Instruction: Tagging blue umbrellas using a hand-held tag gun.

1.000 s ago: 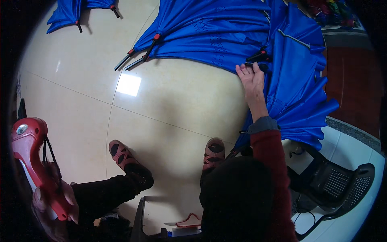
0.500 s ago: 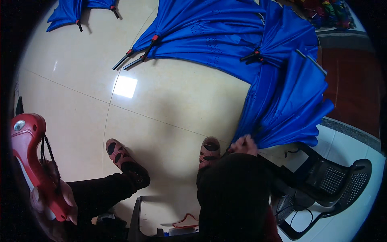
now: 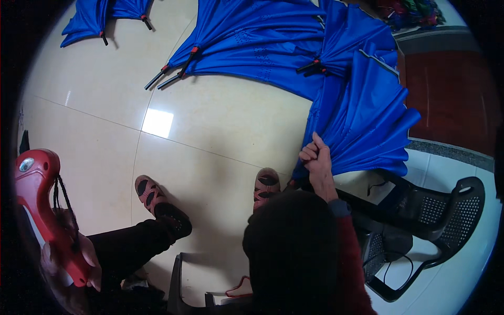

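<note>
My right hand (image 3: 316, 160) is closed on the gathered folds of a blue umbrella (image 3: 362, 121), low down near its narrow end, just beyond my right foot. The umbrella's cloth fans out up and to the right over the floor. At the lower left, my left hand (image 3: 86, 260) wraps around a red plastic device (image 3: 39, 199) with a black cord hanging from it. My right sleeve is dark red.
More blue umbrellas (image 3: 252, 47) with red-and-black handles lie spread on the pale tiled floor (image 3: 210, 121); another pair (image 3: 94, 18) lies at the top left. A black perforated plastic chair (image 3: 436, 210) stands at the right. My sandalled feet (image 3: 149, 191) rest on the tiles.
My right hand has drawn back from the far spread cloth toward my body and now grips the umbrella near my foot. The umbrella's folds are bunched closer together.
</note>
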Available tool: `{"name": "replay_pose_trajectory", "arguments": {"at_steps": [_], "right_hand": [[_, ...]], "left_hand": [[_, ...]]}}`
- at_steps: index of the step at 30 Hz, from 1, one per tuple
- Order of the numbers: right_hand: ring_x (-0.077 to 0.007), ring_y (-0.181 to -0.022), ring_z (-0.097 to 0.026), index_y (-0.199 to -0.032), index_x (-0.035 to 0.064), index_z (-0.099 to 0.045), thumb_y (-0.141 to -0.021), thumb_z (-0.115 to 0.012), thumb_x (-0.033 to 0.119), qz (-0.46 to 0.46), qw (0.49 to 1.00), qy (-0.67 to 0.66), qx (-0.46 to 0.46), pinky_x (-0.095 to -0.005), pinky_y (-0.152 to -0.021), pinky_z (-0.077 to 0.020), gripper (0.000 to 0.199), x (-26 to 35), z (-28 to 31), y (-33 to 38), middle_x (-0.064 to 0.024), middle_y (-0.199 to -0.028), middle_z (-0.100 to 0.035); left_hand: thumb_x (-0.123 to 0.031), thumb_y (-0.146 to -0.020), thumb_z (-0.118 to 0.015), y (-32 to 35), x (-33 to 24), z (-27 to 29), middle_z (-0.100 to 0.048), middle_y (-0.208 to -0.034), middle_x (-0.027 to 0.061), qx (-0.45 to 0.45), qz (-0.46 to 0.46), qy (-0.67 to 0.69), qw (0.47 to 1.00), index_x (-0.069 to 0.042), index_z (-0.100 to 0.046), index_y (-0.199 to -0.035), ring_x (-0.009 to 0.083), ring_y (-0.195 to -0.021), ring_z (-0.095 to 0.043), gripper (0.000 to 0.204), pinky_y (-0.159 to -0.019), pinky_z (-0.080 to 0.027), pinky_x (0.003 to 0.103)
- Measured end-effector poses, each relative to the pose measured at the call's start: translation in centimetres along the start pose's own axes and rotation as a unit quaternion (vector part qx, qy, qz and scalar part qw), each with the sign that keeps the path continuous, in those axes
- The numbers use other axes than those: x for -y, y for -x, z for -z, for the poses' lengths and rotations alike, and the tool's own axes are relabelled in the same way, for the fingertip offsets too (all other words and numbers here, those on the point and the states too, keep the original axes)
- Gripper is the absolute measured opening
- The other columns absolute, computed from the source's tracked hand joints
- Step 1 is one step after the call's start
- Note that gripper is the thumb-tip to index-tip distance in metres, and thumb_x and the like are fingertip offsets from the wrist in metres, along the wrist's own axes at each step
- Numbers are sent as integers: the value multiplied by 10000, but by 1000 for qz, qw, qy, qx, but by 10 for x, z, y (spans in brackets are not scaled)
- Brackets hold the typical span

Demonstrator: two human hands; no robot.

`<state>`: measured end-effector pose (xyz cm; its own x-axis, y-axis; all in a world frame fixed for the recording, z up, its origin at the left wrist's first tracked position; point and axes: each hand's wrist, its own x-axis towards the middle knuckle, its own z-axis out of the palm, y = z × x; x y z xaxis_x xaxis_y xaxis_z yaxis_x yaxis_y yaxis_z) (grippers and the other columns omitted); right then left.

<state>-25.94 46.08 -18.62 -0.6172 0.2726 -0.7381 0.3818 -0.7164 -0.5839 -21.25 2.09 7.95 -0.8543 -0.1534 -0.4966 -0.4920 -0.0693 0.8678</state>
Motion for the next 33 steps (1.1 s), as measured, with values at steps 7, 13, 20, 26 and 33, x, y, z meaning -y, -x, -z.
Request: {"name": "replay_pose_trajectory", "arguments": {"at_steps": [7, 13, 20, 26, 33], "right_hand": [[-49, -369, -220, -586, 167, -334, -845, -529, 144, -78, 995, -6, 67, -212, -346, -176, 325, 4, -4, 107, 66, -492, -283], [-39, -348, -252, -562, 170, -336, -848, -515, 122, -28, 995, 36, 88, -198, -330, -184, 341, 4, -25, 177, 75, -471, -298], [-39, -354, -290, -570, 153, -385, -815, -555, 107, 34, 986, 84, 142, -205, -330, -197, 301, 18, -39, 232, 74, -473, -311], [-40, -357, -266, -619, 135, -413, -808, -578, 121, 162, 979, 79, 91, -208, -334, -194, 252, 27, -45, 237, 74, -483, -295], [-71, -434, -362, -675, 104, -458, -823, -581, 157, 151, 982, -87, 67, -240, -378, -285, 199, 14, -19, 142, 35, -537, -358]], "left_hand": [[-340, -895, -446, 45, -25, -12, -547, -679, 83, 17, -44, -29, 998, 9, -403, -1140, 105, -384, -454, 428, -322, -319, 180], [-382, -847, -486, 46, -18, -20, -558, -711, 98, 6, -68, -17, 998, -3, -456, -1058, 143, -410, -479, 435, -361, -345, 188], [-324, -831, -536, 45, -18, -20, -583, -761, 96, 83, -5, 100, 992, -45, -516, -1014, 153, -489, -515, 334, -415, -343, 211], [-319, -826, -544, 49, -20, -10, -587, -771, 99, 57, 11, 115, 992, -44, -527, -1000, 168, -517, -525, 326, -438, -368, 233], [-330, -830, -542, 43, -13, 4, -591, -775, 116, 64, 7, 178, 982, -29, -527, -1002, 174, -511, -526, 347, -439, -373, 237]]}}
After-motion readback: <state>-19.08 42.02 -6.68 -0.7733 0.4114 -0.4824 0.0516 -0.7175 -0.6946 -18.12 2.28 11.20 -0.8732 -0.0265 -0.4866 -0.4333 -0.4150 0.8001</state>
